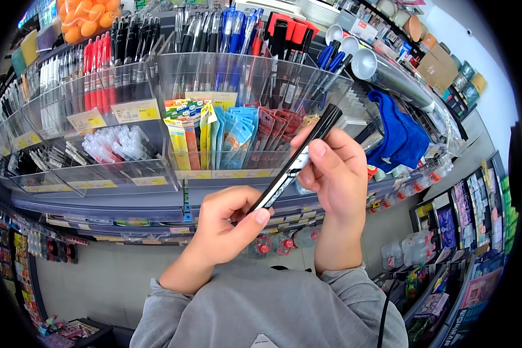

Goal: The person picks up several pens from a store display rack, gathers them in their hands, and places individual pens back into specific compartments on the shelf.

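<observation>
A black marker pen (pixel 293 167) with a white printed label slants up to the right in front of me. My left hand (pixel 230 222) pinches its lower end between thumb and fingers. Near the capped upper end, my right hand (pixel 335 163) grips it, thumb across the barrel. Behind the marker stands a clear acrylic pen organizer (pixel 248 65). Its upper row holds black pens (pixel 200 32), blue pens (pixel 237 32) and black markers (pixel 279 39) beside red-topped ones. Lower down are blue packets (pixel 237 130) and red packets (pixel 278 126), the latter partly behind my right hand.
A blue cloth (pixel 393 130) hangs at the shelf's right, below a metal ladle (pixel 365 63). White-capped clear tubes (pixel 115 143) fill a lower left compartment. Under the shelf sit red-capped plastic jugs (pixel 282 245). Stocked racks (pixel 456 209) stand at the right, beyond the tiled floor (pixel 87 278).
</observation>
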A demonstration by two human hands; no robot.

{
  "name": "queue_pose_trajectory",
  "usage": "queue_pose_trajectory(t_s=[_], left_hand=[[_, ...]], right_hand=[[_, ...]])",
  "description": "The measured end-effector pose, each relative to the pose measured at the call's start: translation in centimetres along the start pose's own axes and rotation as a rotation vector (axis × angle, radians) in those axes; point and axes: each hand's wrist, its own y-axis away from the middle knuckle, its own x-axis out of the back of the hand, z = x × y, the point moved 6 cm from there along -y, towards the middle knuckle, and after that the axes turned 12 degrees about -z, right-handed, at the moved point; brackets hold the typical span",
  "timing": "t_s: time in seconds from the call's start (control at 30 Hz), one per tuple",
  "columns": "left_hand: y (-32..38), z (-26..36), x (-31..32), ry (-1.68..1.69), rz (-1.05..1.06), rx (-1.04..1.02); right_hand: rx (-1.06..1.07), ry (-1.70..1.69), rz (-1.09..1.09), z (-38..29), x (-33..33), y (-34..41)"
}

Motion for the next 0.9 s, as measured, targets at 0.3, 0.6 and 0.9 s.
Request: queue_pose_trajectory(t_s=[0.3,0.6,0.9], left_hand=[[1.2,1.0,2.0,0.297,0.029,-0.021],[3.2,-0.2,4.2,0.422,0.094,-0.002],[3.3,0.7,3.6,0.382,0.055,0.066]], right_hand=[[0.334,0.843,0.158,-9.0,-1.8,-9.0],[0.103,1.419,0.192,-7.6,-3.2,-14.0],[0.302,1.124,0.222,-11.5,-3.3,-10.0]])
